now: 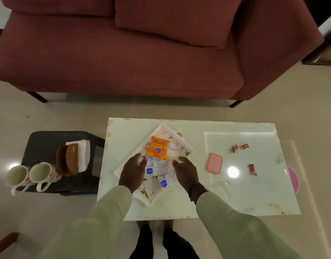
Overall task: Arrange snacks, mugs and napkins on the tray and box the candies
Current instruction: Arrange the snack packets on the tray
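A white square tray (177,139) lies turned like a diamond on the white table (198,206). On it are an orange snack packet (157,147) and two white snack packets with blue labels (155,168) (165,181). My left hand (133,171) and my right hand (185,172) hover over the tray on either side of the white packets, fingers apart, the left fingertips touching one packet. Three wrapped candies (235,148) (245,146) (252,169) lie on the table's right side beside a pink candy box (214,163). Two mugs (17,176) (42,174) and white napkins (84,154) rest on the black side table.
A black side table (46,144) stands left of the white table, with a brown cardboard holder (69,161) and a dark phone (97,161) on it. A maroon sofa (123,53) stands behind. A pink lid (293,179) sticks out at the table's right edge. A small white bowl (174,145) sits on the tray.
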`<state>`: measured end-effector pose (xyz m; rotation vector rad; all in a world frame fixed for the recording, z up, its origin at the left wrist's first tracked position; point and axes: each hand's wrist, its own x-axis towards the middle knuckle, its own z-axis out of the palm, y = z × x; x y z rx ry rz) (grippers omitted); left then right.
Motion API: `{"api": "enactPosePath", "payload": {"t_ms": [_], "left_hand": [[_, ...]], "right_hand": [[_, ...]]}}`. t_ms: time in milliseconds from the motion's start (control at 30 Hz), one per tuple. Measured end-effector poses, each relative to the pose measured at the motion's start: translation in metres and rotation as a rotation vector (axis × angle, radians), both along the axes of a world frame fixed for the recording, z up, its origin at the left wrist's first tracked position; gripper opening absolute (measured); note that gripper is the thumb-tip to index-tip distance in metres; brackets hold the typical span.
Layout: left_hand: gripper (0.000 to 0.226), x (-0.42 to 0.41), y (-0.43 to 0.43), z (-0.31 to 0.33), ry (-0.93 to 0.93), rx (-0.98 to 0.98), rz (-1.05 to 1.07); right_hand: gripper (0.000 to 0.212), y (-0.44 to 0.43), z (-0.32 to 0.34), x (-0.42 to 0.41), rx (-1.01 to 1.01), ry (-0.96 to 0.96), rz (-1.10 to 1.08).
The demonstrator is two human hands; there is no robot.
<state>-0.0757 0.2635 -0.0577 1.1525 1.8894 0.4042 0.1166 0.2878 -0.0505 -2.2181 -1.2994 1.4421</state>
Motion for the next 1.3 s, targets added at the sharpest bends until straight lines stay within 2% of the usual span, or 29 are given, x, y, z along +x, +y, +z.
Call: {"api": "enactPosePath", "payload": {"t_ms": [167,333,467,633,700,800,933,1000,1067,1133,1233,1300], "left_hand": [[0.039,-0.021,0.047,-0.076,0.029,0.002,-0.069],[0.030,-0.033,0.098,-0.144,0.082,0.114,-0.188],[0.030,-0.026,0.140,-0.176,0.107,0.208,-0.414],[0.035,-0.008,0.173,-0.205,0.167,0.197,-0.606],[0.037,-0.001,0.177,-0.213,0.186,0.165,-0.601],[0.038,0.006,0.173,-0.216,0.094,0.106,-0.408],[0.014,0.016,0.159,-0.214,-0.321,-0.048,0.035],[0.012,0.022,0.150,-0.213,-0.499,-0.142,0.245],[0.011,0.027,0.145,-0.215,-0.502,-0.191,0.330],[0.024,0.032,0.145,-0.220,-0.444,-0.185,0.402],[0.029,0.036,0.148,-0.225,-0.364,-0.145,0.468],[0.025,0.035,0.147,-0.226,-0.351,-0.152,0.432]], "right_hand": [[0.018,0.024,-0.056,-0.048,-0.250,0.425,-0.557],[0.024,0.032,-0.117,-0.088,-0.432,0.642,-0.955],[0.025,0.040,-0.151,-0.108,-0.347,0.682,-1.092],[0.018,0.052,-0.177,-0.100,-0.120,0.579,-1.120],[0.006,0.060,-0.181,-0.086,-0.012,0.463,-1.030],[0.003,0.081,-0.177,-0.054,0.182,0.151,-0.627],[0.009,0.130,-0.162,-0.010,0.381,-0.161,-0.087],[0.015,0.160,-0.159,-0.001,0.436,-0.252,0.137],[0.020,0.188,-0.163,-0.003,0.454,-0.318,0.290],[0.023,0.209,-0.172,-0.010,0.446,-0.346,0.364],[0.027,0.223,-0.189,-0.020,0.394,-0.353,0.393],[0.029,0.225,-0.197,-0.023,0.359,-0.359,0.379]]}}
